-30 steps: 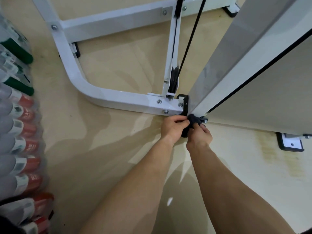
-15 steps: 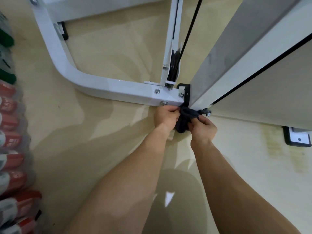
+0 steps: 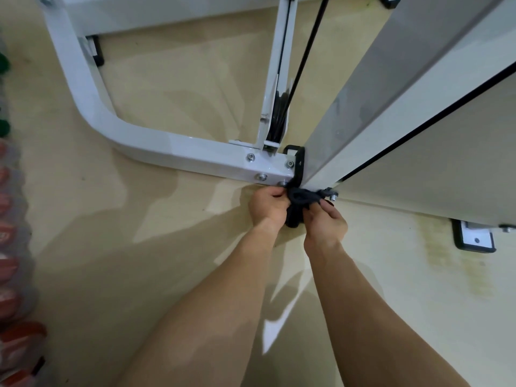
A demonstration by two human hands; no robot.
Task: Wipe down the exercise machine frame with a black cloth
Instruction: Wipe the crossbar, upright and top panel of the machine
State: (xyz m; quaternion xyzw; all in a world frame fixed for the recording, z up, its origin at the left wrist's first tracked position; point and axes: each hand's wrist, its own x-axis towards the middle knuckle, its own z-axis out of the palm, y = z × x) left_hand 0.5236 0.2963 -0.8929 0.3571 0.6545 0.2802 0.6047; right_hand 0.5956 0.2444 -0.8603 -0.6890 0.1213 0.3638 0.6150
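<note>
The white exercise machine frame (image 3: 178,152) curves across the floor and meets a tall pale upright post (image 3: 371,101) at a bolted corner. A bunched black cloth (image 3: 297,203) sits right at that corner, under the post's foot. My left hand (image 3: 266,203) grips the cloth from the left with curled fingers. My right hand (image 3: 325,222) pinches it from the right, beside a bolt (image 3: 332,195). Most of the cloth is hidden between the hands.
A black cable (image 3: 304,60) and a pulley (image 3: 277,121) rise just behind the corner. Shrink-wrapped bottles with red caps (image 3: 11,263) line the left edge. A black and white frame foot (image 3: 474,237) stands on the beige floor (image 3: 139,261) at the right.
Both hands with the cloth have stayed at the frame corner, shifting only slightly against it. The view has drifted a little, so the frame sits higher in the picture.
</note>
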